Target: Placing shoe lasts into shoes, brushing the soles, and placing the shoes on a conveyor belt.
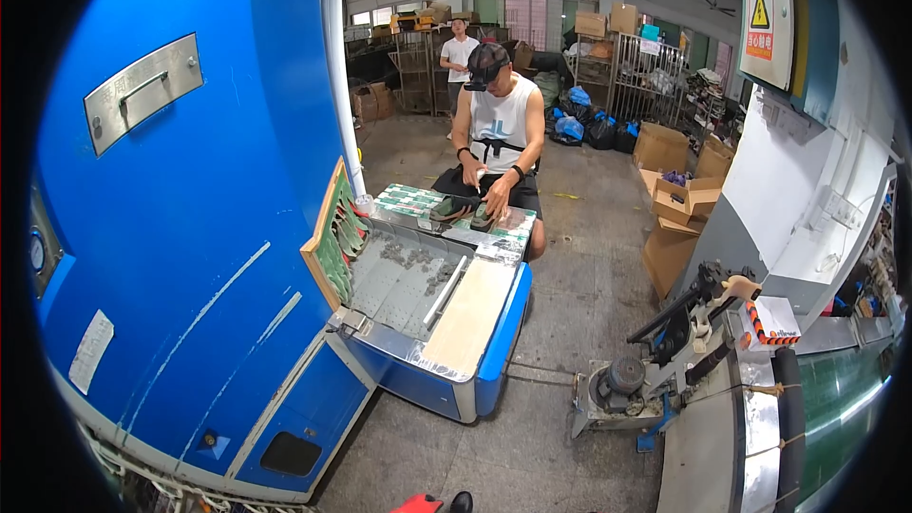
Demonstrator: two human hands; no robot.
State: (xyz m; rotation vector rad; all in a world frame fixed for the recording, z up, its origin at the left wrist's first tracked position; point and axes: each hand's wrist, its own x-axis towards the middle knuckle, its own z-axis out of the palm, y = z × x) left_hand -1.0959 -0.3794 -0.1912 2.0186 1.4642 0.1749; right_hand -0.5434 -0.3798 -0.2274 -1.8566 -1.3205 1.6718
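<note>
Bending over the far end of a counter (518, 221), a co-worker (508, 116) in a white sleeveless top handles two dark shoes (449, 209) that lie side by side on its green-and-white patterned surface. The camera wearer's own hands are out of sight, so I cannot tell whether they are clenched, released or grasping anything. The co-worker's left hand (498, 198) rests on the shoe nearer the picture's right, fingers lowered onto it; the right hand (472, 172) is raised just above the shoes and seems to pinch something white, too small to make out.

Judging from this, the work on the shoes is under way rather than finished: both lie out on the counter and one has a hand on it. What is complete on either cannot be read from here; the other shoe, with no hand clearly on it, may or may not be done. At least the shoe under the left hand probably needs more attention.

Nearer the camera, a grey tray (375, 297) holds scattered dark scraps, with a pale board (480, 294) along one side. A wood-edged panel (328, 247) stands between the tray and the blue machine (199, 228).
</note>
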